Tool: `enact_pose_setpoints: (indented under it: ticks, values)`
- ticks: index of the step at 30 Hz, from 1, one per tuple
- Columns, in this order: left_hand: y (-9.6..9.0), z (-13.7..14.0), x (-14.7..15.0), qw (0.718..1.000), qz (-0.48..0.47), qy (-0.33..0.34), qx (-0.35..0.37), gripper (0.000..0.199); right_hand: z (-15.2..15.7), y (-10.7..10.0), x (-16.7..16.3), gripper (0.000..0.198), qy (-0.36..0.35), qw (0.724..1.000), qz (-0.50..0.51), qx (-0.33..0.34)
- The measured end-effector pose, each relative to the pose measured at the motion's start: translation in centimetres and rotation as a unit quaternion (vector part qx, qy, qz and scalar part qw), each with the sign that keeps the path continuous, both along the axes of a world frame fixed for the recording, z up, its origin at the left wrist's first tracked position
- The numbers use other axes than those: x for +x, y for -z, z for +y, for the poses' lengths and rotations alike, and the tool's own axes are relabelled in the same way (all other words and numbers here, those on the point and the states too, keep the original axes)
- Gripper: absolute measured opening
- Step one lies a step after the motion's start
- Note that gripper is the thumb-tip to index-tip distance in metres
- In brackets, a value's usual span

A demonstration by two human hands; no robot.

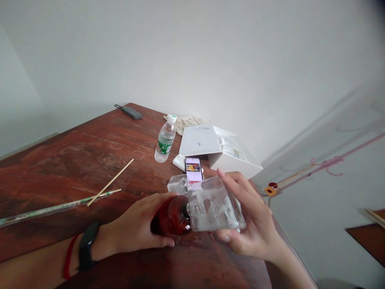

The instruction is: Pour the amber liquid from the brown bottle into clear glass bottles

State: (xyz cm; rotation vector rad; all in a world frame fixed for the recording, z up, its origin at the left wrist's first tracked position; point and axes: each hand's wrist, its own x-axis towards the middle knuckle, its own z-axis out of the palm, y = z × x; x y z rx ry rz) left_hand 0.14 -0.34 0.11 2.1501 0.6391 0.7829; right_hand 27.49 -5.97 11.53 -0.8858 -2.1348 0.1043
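While the left hand (147, 220), its wrist bearing a black band (88, 245) and a red cord (69, 257), is clasping a glossy, dark red rounded bottle (170, 216) low over the reddish-brown wooden worktop (210, 263), the right hand (251, 214) is pinching a clear, square-sided container (214, 208) between thumb and fingers. The container is lying tilted on its side, suds clinging inside, its end meeting the bottle's dark mouth; whether the two are touching is hard to tell. Just behind, a second clear, angular vessel (176, 184) is resting. Leftward, a pale wooden stick (111, 182) is crossing a long plastic-wrapped one (60, 209). Farther back, a lit smartphone (194, 166) is lying near a clear green-labelled water bottle (165, 138) and an open white box (200, 140). Beyond, a flat grey device (132, 112) is sitting near the far edge.
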Motion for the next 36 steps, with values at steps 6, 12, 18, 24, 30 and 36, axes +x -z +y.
enact_pose_setpoints:
  ticks: [6,12,18,24,30,36]
  values:
    - [0.36,-0.02,-0.04,1.000,-0.009,0.005,-0.005,0.101,-0.16,-0.19,-0.19,0.079,0.001,1.000,-0.006,-0.005]
    - [0.42,-0.13,-0.05,1.000,0.004,0.003,-0.002,0.101,-0.28,-0.31,-0.50,0.078,0.007,1.000,-0.007,-0.006]
    - [0.13,-0.14,-0.05,1.000,0.005,0.005,-0.006,0.098,-0.29,-0.22,-0.52,0.078,0.002,1.000,0.001,-0.008]
    - [0.20,-0.07,-0.07,1.000,0.013,0.002,-0.001,0.099,-0.37,-0.26,-0.43,0.079,0.006,1.000,-0.006,-0.012]
    - [-0.01,-0.14,-0.14,1.000,0.021,-0.002,-0.007,0.099,-0.27,-0.14,-0.35,0.080,0.004,1.000,-0.005,-0.002]
    - [-0.11,-0.24,-0.16,1.000,0.017,0.002,-0.021,0.099,-0.24,-0.07,-0.27,0.080,0.003,1.000,-0.003,0.002]
